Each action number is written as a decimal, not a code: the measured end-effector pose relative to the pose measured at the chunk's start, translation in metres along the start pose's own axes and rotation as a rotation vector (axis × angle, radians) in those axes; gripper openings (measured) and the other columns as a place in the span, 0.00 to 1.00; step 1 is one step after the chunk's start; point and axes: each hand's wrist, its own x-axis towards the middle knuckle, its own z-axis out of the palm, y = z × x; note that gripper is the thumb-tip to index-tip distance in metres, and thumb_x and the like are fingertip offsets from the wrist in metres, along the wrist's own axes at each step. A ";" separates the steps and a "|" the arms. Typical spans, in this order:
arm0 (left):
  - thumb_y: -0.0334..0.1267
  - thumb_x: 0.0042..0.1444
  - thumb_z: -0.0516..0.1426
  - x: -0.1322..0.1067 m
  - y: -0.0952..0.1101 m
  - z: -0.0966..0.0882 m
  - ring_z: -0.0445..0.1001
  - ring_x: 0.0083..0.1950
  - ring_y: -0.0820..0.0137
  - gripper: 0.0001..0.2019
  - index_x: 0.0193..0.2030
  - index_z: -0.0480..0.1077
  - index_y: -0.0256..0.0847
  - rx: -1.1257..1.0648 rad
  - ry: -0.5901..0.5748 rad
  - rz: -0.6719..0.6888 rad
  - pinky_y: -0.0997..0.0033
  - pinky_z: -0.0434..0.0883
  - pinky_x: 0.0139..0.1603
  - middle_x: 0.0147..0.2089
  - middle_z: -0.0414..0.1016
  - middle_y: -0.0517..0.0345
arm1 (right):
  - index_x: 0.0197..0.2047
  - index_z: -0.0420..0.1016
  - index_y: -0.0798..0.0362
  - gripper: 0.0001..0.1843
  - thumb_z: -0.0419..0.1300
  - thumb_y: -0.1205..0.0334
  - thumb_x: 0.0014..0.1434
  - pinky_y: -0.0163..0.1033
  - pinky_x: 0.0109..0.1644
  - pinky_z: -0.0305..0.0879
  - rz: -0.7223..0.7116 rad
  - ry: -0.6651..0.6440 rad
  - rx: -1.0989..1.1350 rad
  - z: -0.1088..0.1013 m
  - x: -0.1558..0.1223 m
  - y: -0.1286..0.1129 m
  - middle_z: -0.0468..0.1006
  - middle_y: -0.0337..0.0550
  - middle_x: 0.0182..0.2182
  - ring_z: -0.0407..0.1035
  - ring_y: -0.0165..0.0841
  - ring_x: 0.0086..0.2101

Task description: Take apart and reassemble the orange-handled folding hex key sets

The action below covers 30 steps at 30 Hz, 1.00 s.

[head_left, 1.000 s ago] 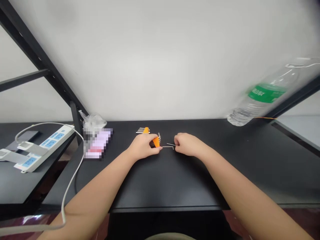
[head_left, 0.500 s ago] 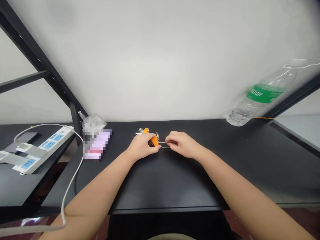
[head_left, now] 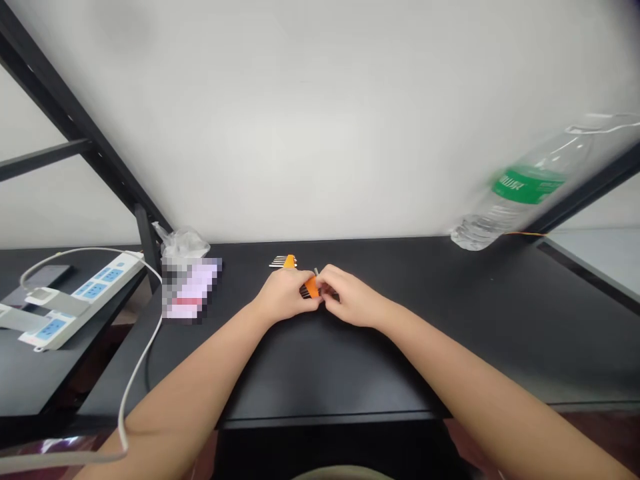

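An orange hex key holder (head_left: 312,288) lies across the middle of the black desk, partly covered by my hands. My left hand (head_left: 286,293) is closed around it, fingers over the top and thumb at the near edge. Several silver hex keys (head_left: 279,261) stick out of its far left end. My right hand (head_left: 350,295) is at the holder's right side, fingertips pinched together close to my left thumb. The short end of a hex key (head_left: 316,271) shows just above my right fingertips; the rest of what they grip is hidden.
A plastic bottle with a green label (head_left: 525,185) stands at the right by the wall. To the left are a crumpled plastic bag (head_left: 186,245), a blurred-out packet (head_left: 193,290), a power strip (head_left: 95,293) and a white cable (head_left: 141,363). Black metal frame bars (head_left: 100,160) flank the desk.
My right hand has moved left, up against the orange holder and my left thumb. The long hex key shafts that showed between the hands are now covered. My left hand has kept its hold.
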 end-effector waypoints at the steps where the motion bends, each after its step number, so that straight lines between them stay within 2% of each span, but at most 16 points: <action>1: 0.41 0.53 0.63 0.000 0.000 0.000 0.67 0.29 0.71 0.10 0.30 0.66 0.42 -0.013 -0.003 -0.006 0.69 0.58 0.31 0.27 0.70 0.63 | 0.41 0.68 0.51 0.09 0.56 0.74 0.60 0.37 0.39 0.65 0.003 0.004 0.018 0.001 0.001 0.000 0.73 0.42 0.40 0.67 0.32 0.35; 5: 0.43 0.53 0.64 -0.001 -0.003 0.001 0.64 0.27 0.72 0.12 0.31 0.66 0.42 -0.016 0.038 -0.029 0.70 0.58 0.30 0.26 0.69 0.64 | 0.37 0.68 0.51 0.08 0.56 0.74 0.59 0.38 0.40 0.64 0.017 -0.002 0.027 0.000 0.001 0.001 0.76 0.39 0.36 0.68 0.31 0.33; 11: 0.44 0.54 0.64 0.000 -0.005 0.001 0.63 0.28 0.72 0.12 0.31 0.66 0.42 -0.021 0.059 -0.022 0.70 0.58 0.31 0.26 0.68 0.64 | 0.38 0.71 0.50 0.11 0.54 0.75 0.58 0.37 0.40 0.63 0.026 -0.027 -0.034 -0.003 0.000 0.001 0.79 0.38 0.36 0.68 0.30 0.32; 17: 0.48 0.54 0.65 0.000 -0.010 -0.001 0.67 0.31 0.70 0.12 0.35 0.71 0.43 -0.010 0.055 -0.057 0.69 0.61 0.34 0.30 0.73 0.63 | 0.44 0.72 0.50 0.11 0.55 0.72 0.61 0.40 0.46 0.65 0.051 -0.046 -0.158 -0.013 -0.003 0.009 0.79 0.43 0.44 0.72 0.35 0.40; 20: 0.50 0.54 0.65 0.000 -0.010 0.000 0.67 0.30 0.71 0.14 0.34 0.70 0.43 -0.003 0.047 -0.075 0.69 0.61 0.33 0.28 0.72 0.63 | 0.42 0.74 0.50 0.08 0.57 0.69 0.62 0.42 0.48 0.66 0.111 -0.031 -0.252 -0.023 -0.006 0.022 0.78 0.45 0.43 0.71 0.37 0.43; 23: 0.50 0.54 0.65 0.000 -0.010 0.001 0.67 0.29 0.71 0.14 0.33 0.70 0.44 -0.015 0.038 -0.088 0.69 0.61 0.32 0.28 0.72 0.64 | 0.36 0.76 0.51 0.04 0.59 0.67 0.62 0.41 0.47 0.66 0.168 -0.127 -0.293 -0.031 -0.008 0.035 0.76 0.45 0.38 0.70 0.37 0.41; 26: 0.50 0.54 0.65 -0.001 -0.009 0.002 0.68 0.30 0.70 0.13 0.35 0.71 0.44 -0.032 0.035 -0.100 0.68 0.62 0.33 0.29 0.73 0.64 | 0.35 0.78 0.51 0.06 0.60 0.66 0.62 0.39 0.44 0.65 0.210 -0.224 -0.277 -0.034 -0.009 0.043 0.76 0.44 0.38 0.70 0.35 0.38; 30: 0.50 0.54 0.66 -0.001 -0.009 0.002 0.69 0.30 0.70 0.13 0.36 0.72 0.44 -0.031 0.033 -0.096 0.68 0.62 0.33 0.30 0.74 0.64 | 0.34 0.79 0.51 0.08 0.59 0.68 0.62 0.37 0.41 0.64 0.239 -0.240 -0.277 -0.032 -0.009 0.042 0.75 0.44 0.37 0.70 0.33 0.35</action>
